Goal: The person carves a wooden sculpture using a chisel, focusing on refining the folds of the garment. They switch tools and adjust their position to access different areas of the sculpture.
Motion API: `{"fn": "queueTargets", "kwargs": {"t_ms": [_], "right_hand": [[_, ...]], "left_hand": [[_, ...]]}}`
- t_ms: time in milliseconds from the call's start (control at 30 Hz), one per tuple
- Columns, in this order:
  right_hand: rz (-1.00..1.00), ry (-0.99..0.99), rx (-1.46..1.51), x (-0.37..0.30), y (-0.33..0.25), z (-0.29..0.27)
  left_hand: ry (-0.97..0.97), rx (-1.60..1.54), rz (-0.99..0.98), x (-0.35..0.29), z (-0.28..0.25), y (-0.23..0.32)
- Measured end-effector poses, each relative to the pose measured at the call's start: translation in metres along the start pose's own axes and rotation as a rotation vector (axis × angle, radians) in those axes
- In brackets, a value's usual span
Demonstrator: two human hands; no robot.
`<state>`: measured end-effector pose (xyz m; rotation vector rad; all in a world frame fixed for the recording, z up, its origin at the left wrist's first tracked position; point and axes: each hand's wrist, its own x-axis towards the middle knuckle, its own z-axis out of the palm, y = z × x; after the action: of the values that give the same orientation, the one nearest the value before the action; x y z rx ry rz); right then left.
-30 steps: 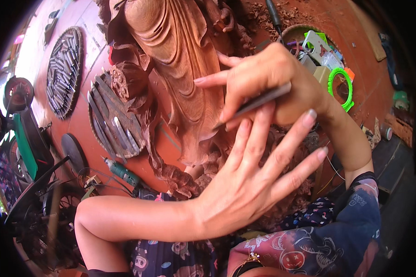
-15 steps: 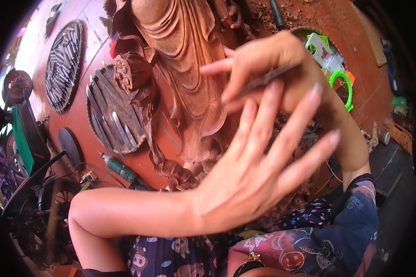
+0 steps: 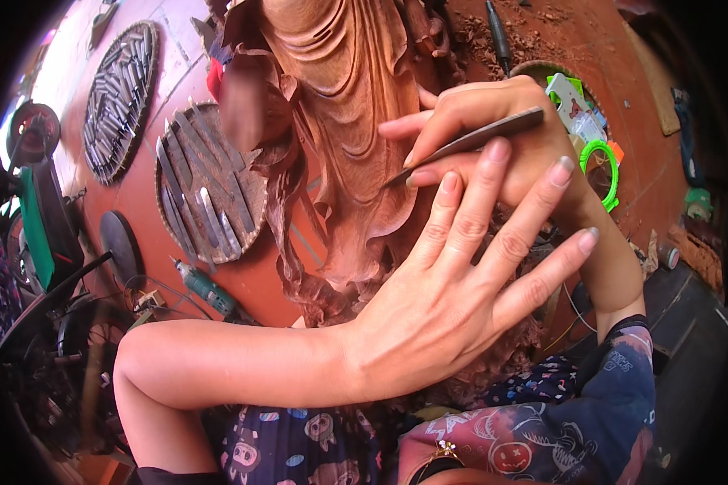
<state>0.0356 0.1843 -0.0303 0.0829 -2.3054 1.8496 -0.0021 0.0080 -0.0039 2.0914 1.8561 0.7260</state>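
Observation:
A reddish-brown wood carving (image 3: 340, 89) with flowing robe folds lies in front of me. My right hand (image 3: 501, 105) pinches a thin, dark flat carving blade (image 3: 493, 129), slanted with its narrow tip down to the left. That tip is at the lower robe folds; whether it touches the wood I cannot tell. Nearer to me, my left hand (image 3: 445, 299) is open, its fingers spread and pointing up to the right, just below the blade and my right hand. It holds nothing visible, and it hides part of the carving's lower end.
A round woven tray (image 3: 255, 230) of flat blades lies left of the carving, with a fuller tray (image 3: 89, 121) of metal tools beyond. A green rotary power tool (image 3: 206, 287) rests on the tiles. A basket with a green ring (image 3: 586, 162) stands right; wood chips (image 3: 481, 48) litter the far floor.
My right hand and the blade have come lower in the view, with the blade tip now at the robe folds. My left hand stays spread. The surroundings have shifted slightly in the view.

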Motion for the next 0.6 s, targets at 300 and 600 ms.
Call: {"fn": "queueTargets", "kwargs": {"t_ms": [300, 600], "right_hand": [[-0.044, 0.018, -0.068, 0.0, -0.002, 0.004], [0.031, 0.125, 0.023, 0.0, -0.004, 0.007]], "left_hand": [[-0.013, -0.001, 0.009, -0.005, -0.002, 0.003], [0.015, -0.024, 0.003, -0.005, -0.003, 0.005]]}}
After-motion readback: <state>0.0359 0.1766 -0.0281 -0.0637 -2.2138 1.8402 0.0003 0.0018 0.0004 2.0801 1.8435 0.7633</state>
